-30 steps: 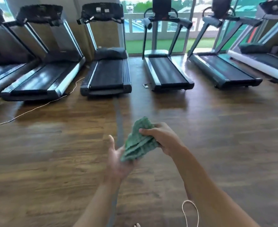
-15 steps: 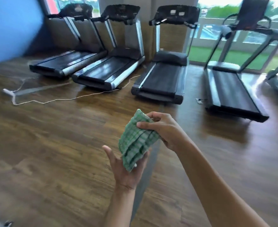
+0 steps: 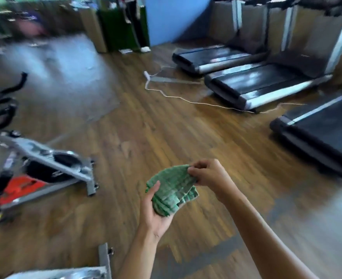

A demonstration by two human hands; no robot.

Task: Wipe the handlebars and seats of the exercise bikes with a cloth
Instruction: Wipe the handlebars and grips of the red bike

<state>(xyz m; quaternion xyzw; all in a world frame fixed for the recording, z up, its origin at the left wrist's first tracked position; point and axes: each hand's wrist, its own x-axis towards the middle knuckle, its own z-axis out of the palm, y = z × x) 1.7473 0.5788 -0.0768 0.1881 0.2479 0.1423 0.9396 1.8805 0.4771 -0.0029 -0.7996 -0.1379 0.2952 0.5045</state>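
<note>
A folded green checked cloth (image 3: 173,188) sits between both hands at the lower middle of the view. My left hand (image 3: 156,214) cups it from below, thumb along its left edge. My right hand (image 3: 208,176) pinches the cloth's upper right edge with curled fingers. An exercise bike (image 3: 45,168) with a silver frame, a red panel and a black flywheel stands at the left, blurred. Its black handlebars (image 3: 2,103) curve up at the far left edge. No seat shows.
Three treadmills (image 3: 262,85) line the right side, with a white cable (image 3: 186,97) trailing across the wooden floor (image 3: 146,133) in front of them. Part of a second silver frame (image 3: 103,260) pokes in at the bottom left. A blue wall (image 3: 172,17) stands at the back.
The view has swung left: the treadmills slid to the right and an exercise bike came into sight at the left. Both hands keep hold of the cloth, which now lies flatter in my left palm.
</note>
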